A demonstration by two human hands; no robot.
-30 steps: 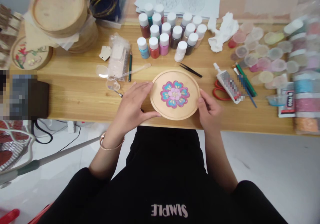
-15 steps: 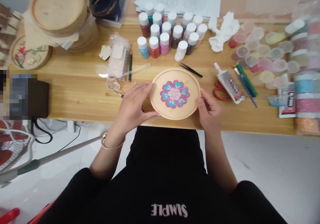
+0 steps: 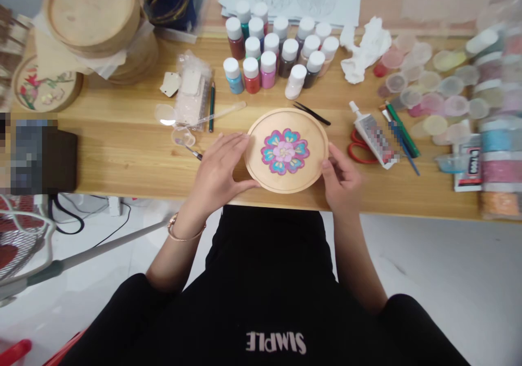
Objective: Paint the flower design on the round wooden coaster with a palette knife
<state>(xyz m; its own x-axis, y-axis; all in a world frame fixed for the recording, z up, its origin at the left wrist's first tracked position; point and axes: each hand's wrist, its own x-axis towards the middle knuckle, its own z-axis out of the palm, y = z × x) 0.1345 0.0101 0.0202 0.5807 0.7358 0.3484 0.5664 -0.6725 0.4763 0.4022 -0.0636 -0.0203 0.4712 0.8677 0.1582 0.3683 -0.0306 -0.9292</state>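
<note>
A round pale wooden plate (image 3: 261, 121) with a raised rim is at the table's front edge, between my two hands. On its middle is a painted flower (image 3: 285, 151) with blue, magenta and pink petals. My left hand (image 3: 218, 170) grips the plate's left rim, thumb at the lower edge and fingers along the side. At the right rim, my right hand (image 3: 342, 181) pinches the plate between thumb and curled fingers. Black tweezers (image 3: 312, 113) lie just behind the plate. A thin brush-like tool (image 3: 193, 152) lies by my left fingers.
Several white-capped paint bottles (image 3: 268, 70) stand behind the plate. To the right are red-handled scissors (image 3: 361, 147), a glue tube (image 3: 374, 137), pencils (image 3: 402, 129) and small lidded cups (image 3: 432, 105). Stacked wooden rounds (image 3: 93, 15) and a plastic packet (image 3: 191, 91) are on the left.
The plate has tilted or shifted very slightly, its far rim a little higher in view. Both hands keep their hold, and the camera view has moved a little.
</note>
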